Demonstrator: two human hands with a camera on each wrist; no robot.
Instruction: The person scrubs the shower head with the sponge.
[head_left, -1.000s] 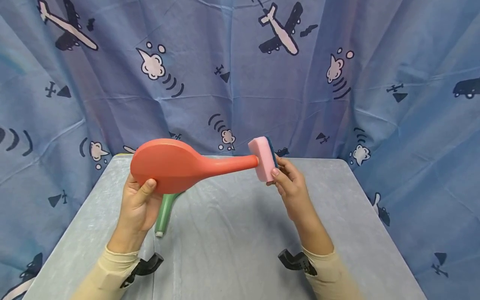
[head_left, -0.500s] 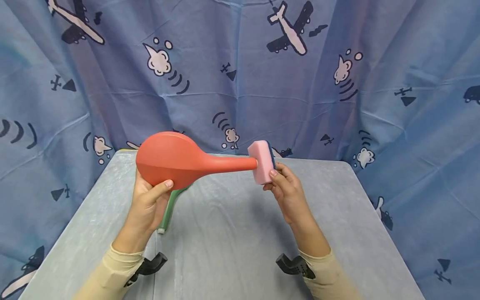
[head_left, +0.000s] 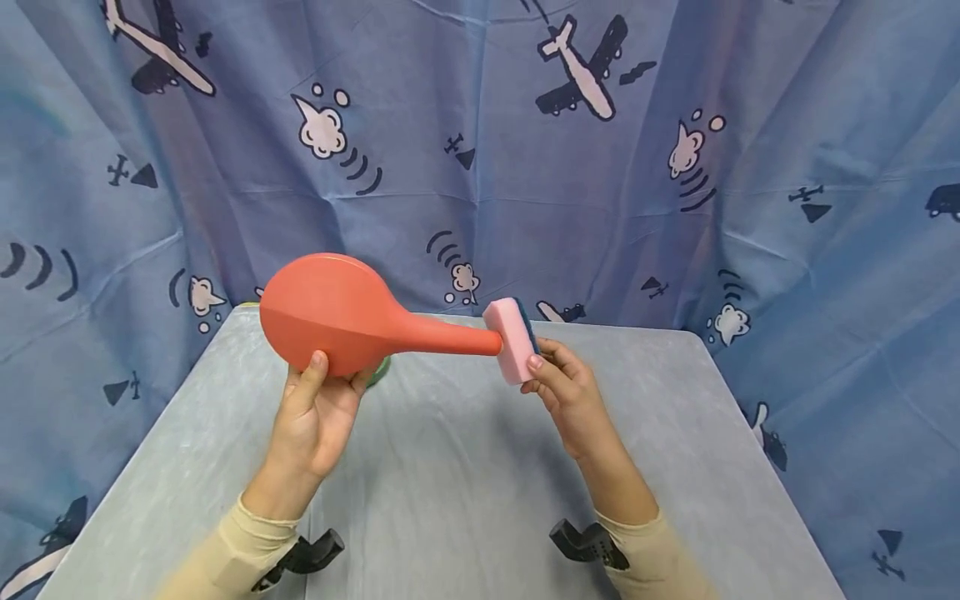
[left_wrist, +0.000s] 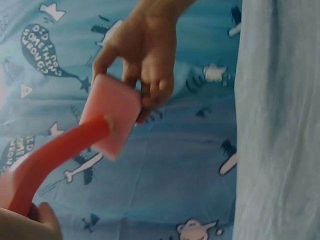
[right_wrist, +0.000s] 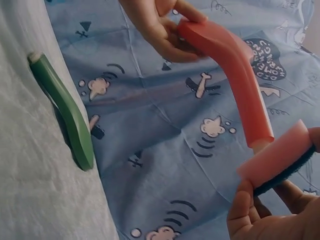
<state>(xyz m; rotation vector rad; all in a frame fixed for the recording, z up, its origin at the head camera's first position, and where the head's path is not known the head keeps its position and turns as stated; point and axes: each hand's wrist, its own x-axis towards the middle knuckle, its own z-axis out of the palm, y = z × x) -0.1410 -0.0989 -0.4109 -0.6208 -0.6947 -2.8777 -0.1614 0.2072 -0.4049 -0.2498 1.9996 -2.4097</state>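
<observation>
My left hand (head_left: 315,425) holds a red paddle-shaped plastic thing (head_left: 337,312) by its wide round head, thumb on the near face. Its tapering handle points right, above the table. Between thumb and fingers my right hand (head_left: 573,408) pinches a sponge (head_left: 510,340), pink with a dark blue scouring layer facing that hand. The handle's end meets the sponge's pink face; in the right wrist view a pale tip shows at the red handle (right_wrist: 252,107), against the sponge (right_wrist: 277,152). The left wrist view shows the same contact on the sponge (left_wrist: 112,102).
A green plastic thing (right_wrist: 70,112) of similar shape, with a pale tip, lies on the grey-covered table (head_left: 442,467). In the head view my left hand and the red thing hide most of it. A blue patterned curtain (head_left: 420,125) hangs behind the table.
My left hand's grip has shifted along the red head, with the thumb more upright. The sponge has moved slightly left and down, and the handle slopes down toward it. The green thing is now mostly covered.
</observation>
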